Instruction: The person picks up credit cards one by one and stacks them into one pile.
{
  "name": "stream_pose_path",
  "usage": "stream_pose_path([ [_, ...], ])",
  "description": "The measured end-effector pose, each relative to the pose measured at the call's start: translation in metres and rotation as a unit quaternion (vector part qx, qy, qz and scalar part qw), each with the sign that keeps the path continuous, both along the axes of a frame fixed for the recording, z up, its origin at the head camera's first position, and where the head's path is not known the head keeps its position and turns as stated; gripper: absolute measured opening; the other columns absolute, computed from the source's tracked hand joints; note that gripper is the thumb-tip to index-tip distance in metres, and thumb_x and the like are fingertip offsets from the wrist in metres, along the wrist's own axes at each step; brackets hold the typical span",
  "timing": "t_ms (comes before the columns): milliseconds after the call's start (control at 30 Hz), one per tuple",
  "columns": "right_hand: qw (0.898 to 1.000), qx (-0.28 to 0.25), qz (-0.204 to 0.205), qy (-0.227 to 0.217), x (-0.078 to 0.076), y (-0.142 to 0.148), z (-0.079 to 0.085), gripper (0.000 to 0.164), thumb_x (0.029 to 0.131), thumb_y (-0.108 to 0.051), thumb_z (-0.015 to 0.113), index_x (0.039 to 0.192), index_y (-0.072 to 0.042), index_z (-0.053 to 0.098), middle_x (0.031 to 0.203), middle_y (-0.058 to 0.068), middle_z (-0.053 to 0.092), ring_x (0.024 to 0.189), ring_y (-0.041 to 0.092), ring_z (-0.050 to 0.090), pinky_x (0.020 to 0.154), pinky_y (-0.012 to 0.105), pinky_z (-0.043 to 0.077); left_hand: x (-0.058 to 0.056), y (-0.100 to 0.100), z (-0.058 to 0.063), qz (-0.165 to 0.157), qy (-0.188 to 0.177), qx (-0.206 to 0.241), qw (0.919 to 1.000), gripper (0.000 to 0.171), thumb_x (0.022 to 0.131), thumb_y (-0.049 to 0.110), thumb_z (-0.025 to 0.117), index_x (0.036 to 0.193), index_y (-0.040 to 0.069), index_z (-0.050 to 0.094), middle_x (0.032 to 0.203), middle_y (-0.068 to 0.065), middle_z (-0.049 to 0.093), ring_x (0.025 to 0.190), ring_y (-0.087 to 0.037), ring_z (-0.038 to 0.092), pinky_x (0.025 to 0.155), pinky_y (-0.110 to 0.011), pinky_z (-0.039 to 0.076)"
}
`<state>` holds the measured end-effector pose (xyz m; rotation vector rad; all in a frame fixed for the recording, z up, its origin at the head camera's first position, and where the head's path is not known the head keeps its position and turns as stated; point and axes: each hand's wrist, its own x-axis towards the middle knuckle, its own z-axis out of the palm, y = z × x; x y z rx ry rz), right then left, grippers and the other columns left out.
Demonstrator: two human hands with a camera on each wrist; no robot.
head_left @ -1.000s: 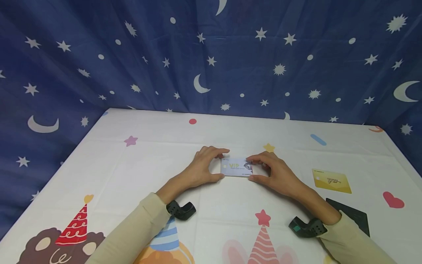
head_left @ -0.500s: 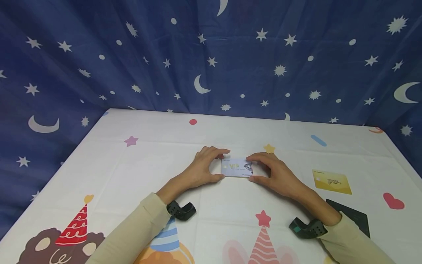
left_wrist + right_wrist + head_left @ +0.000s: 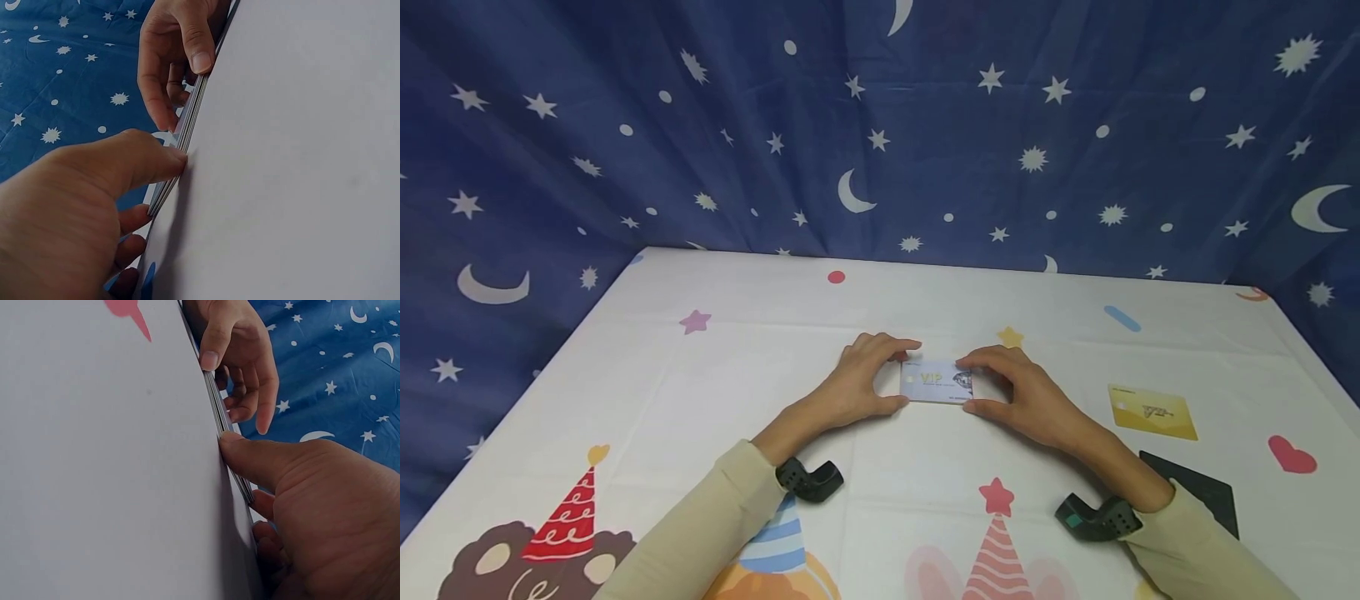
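Observation:
A small stack of cards (image 3: 932, 382) lies on the white tablecloth between the two hands in the head view. Its top card is pale silver-blue with "VIP" in yellow. My left hand (image 3: 867, 373) grips the stack by its left end, thumb on the near edge and fingers at the far side. At the right end, my right hand (image 3: 1017, 383) pinches it the same way. Several thin layers show along the edge of the card stack (image 3: 195, 103) in the left wrist view. The right wrist view shows both thumbs on the near edge of the card stack (image 3: 215, 403).
A gold VIP card (image 3: 1153, 412) lies flat to the right. Partly hidden by the right forearm is a flat black object (image 3: 1213, 498). The tablecloth (image 3: 760, 350) carries printed shapes, and a blue star-patterned curtain (image 3: 880, 108) hangs behind the table.

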<state>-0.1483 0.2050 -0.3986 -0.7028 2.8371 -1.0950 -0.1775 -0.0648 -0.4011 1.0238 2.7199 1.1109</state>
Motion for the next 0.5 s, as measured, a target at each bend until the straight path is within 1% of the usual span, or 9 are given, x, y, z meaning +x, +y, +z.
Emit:
stream_pose_path([
  [133, 1.0, 0.001, 0.001, 0.0, 0.0, 0.0, 0.001, 0.056, 0.075, -0.018, 0.083, 0.127, -0.023, 0.06, 0.129, 0.001, 0.053, 0.112, 0.022, 0.049, 0.092, 0.043, 0.043, 0.0, -0.001, 0.0, 0.002, -0.004, -0.001, 1.0, 0.067, 0.076, 0.017, 0.078, 0.137, 0.016, 0.05, 0.114, 0.001, 0.054, 0.108, -0.018, 0.041, 0.09, -0.04, 0.03],
  [300, 1.0, 0.004, -0.003, -0.007, 0.0, 0.0, 0.004, 0.059, 0.075, -0.023, 0.083, 0.129, -0.023, 0.059, 0.128, 0.0, 0.052, 0.104, 0.02, 0.049, 0.088, 0.041, 0.044, 0.0, -0.001, 0.001, 0.004, -0.019, 0.004, 0.9998, 0.071, 0.076, 0.019, 0.08, 0.139, 0.017, 0.048, 0.117, -0.001, 0.052, 0.108, -0.018, 0.041, 0.091, -0.04, 0.03],
  [433, 1.0, 0.002, -0.009, -0.002, 0.003, 0.003, 0.012, 0.061, 0.076, -0.024, 0.083, 0.13, -0.019, 0.057, 0.12, 0.002, 0.054, 0.095, 0.019, 0.05, 0.083, 0.038, 0.046, 0.001, 0.001, 0.004, 0.004, -0.025, 0.037, 0.999, 0.072, 0.074, 0.018, 0.081, 0.139, 0.016, 0.048, 0.118, -0.005, 0.052, 0.107, -0.021, 0.044, 0.091, -0.041, 0.031],
  [500, 1.0, -0.002, -0.014, 0.007, 0.005, 0.008, 0.017, 0.059, 0.077, -0.022, 0.082, 0.131, -0.017, 0.057, 0.117, 0.003, 0.055, 0.094, 0.018, 0.051, 0.081, 0.036, 0.046, 0.003, 0.005, 0.01, 0.007, -0.033, 0.058, 0.9978, 0.071, 0.074, 0.016, 0.081, 0.138, 0.015, 0.049, 0.118, -0.007, 0.052, 0.107, -0.023, 0.045, 0.091, -0.041, 0.033],
])
